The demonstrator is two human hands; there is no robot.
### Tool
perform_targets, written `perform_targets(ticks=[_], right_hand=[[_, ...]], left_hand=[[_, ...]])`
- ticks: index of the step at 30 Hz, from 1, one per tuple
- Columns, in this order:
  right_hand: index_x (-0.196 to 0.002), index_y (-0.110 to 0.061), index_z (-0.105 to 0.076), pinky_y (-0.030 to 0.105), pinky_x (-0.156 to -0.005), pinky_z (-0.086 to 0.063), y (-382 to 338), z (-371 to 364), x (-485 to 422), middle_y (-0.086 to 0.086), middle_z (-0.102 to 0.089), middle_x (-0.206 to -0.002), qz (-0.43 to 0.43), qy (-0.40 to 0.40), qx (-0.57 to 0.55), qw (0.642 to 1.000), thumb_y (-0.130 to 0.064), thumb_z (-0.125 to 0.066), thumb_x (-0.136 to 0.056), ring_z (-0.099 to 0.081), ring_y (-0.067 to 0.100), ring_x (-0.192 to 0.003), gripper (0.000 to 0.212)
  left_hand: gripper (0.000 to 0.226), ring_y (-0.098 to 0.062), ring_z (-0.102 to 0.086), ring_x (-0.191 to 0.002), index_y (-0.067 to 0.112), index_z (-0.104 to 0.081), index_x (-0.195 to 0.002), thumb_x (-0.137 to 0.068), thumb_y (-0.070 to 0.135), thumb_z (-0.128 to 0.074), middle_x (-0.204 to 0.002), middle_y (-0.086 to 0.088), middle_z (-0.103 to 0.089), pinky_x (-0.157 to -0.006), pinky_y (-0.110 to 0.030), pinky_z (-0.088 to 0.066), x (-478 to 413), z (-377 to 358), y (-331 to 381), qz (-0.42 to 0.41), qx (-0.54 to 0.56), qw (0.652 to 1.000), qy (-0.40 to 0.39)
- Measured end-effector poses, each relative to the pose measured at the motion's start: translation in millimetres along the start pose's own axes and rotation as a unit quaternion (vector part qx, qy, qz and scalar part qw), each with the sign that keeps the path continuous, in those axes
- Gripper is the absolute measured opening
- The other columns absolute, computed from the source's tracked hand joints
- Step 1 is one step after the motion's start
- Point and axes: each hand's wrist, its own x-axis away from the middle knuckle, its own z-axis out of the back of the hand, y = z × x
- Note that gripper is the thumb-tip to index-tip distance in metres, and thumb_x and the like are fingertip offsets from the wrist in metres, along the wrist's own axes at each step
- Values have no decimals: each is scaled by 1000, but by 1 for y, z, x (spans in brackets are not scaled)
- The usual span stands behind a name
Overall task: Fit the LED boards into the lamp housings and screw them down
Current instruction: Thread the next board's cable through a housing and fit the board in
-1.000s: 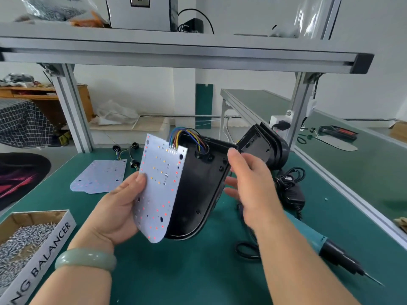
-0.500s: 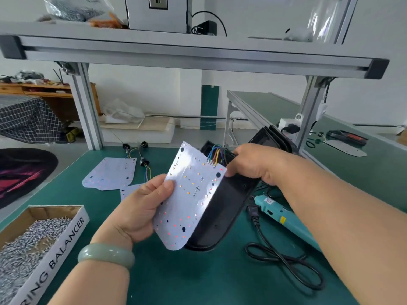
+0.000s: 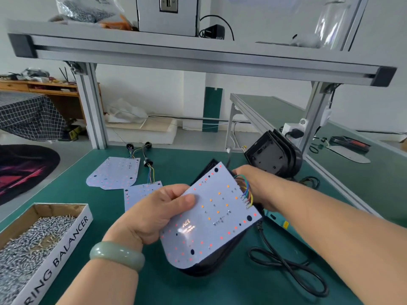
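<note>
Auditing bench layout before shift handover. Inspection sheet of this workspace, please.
surface: green mat.
job's things: LED board held over black housing, not seated; spare boards, housing stack, screw box, screwdriver on mat.
clutter: bag on overhead shelf.
hands: left hand grips board; right hand behind it, fingers hidden.
cables: coloured wires on board; black cord coiled on mat.
surroundings: second bench at right.

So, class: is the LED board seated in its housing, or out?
Out. The LED board sits tilted above the black housing, its edge pinched by the left hand.
</note>
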Motion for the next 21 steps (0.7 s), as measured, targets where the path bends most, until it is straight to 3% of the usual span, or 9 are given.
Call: perform_targets(ticks=[2, 5, 7, 9, 11, 14, 16, 19, 21], right_hand=[[-84, -6, -63, 31, -72, -53, -2, -7, 10, 17, -68, -95, -9, -61, -14, 998, -4, -46, -98, -63, 27, -80, 22], [-107, -1, -63, 29, -69, -56, 3, -6, 12, 20, -64, -105, -28, -156, -177, 971, 0, -48, -92, -62, 29, -79, 21], [-106, 2, -62, 30, -68, -57, 2, -7, 12, 20, -64, -101, -33, -171, -229, 958, -1, -47, -92, -63, 26, -75, 21], [-95, 0, -66, 29, -61, -57, 3, -12, 11, 16, -68, -89, -28, -146, -192, 970, 0, -48, -90, -65, 24, -66, 18], [-82, -6, -68, 29, -59, -56, 2, -17, 12, 15, -70, -81, -21, -102, -130, 986, 0, -50, -89, -65, 25, -61, 21], [-76, -9, -67, 38, -71, -52, 4, -21, 9, 19, -69, -82, 18, -37, -20, 999, 1, -48, -88, -61, 27, -69, 25], [-71, -11, -65, 35, -66, -49, 4, -17, 8, 15, -65, -76, 28, -27, -2, 999, 2, -49, -88, -58, 25, -67, 26], [-89, -6, -68, 29, -59, -53, 10, -10, 10, 18, -67, -89, 26, -121, -95, 988, 1, -53, -88, -60, 27, -69, 16], [-95, -5, -73, 32, -71, -57, 21, -5, 11, 14, -72, -96, 46, -228, -257, 938, -15, -63, -83, -67, 24, -78, 18]], left_hand=[[59, -23, -67, -64, 5, -72, -87, -46, 43, -93, -83, -15, -70, -62, -30, -54, 6, 11, 4, 5, 7, 1000, -11], [73, -26, -68, -67, -2, -68, -96, -44, 42, -94, -86, -18, -71, -65, -33, -55, 13, 20, 8, 15, 29, 999, -16], [82, -27, -68, -66, -7, -65, -101, -42, 41, -95, -86, -19, -70, -64, -34, -55, 13, 20, 7, 19, 40, 999, -3], [94, -27, -65, -67, -14, -57, -105, -40, 42, -96, -88, -22, -67, -66, -34, -52, 14, 21, 7, 27, 30, 999, 11], [91, -28, -64, -69, -15, -55, -101, -42, 42, -95, -92, -24, -65, -67, -35, -52, 15, 22, 9, 25, 17, 1000, 7], [90, -28, -62, -71, -16, -53, -98, -44, 42, -94, -94, -27, -63, -67, -35, -51, 17, 20, 11, 23, -5, 1000, 3], [89, -28, -62, -68, -17, -52, -96, -44, 43, -93, -92, -26, -63, -65, -34, -51, 16, 20, 11, 14, -9, 1000, 3], [89, -27, -61, -67, -18, -51, -96, -46, 42, -93, -90, -25, -62, -63, -33, -51, 16, 19, 11, 15, 4, 1000, 11], [60, -27, -64, -63, -12, -61, -95, -61, 32, -86, -84, -22, -66, -60, -32, -52, 13, 20, 8, 6, 28, 999, 18]])
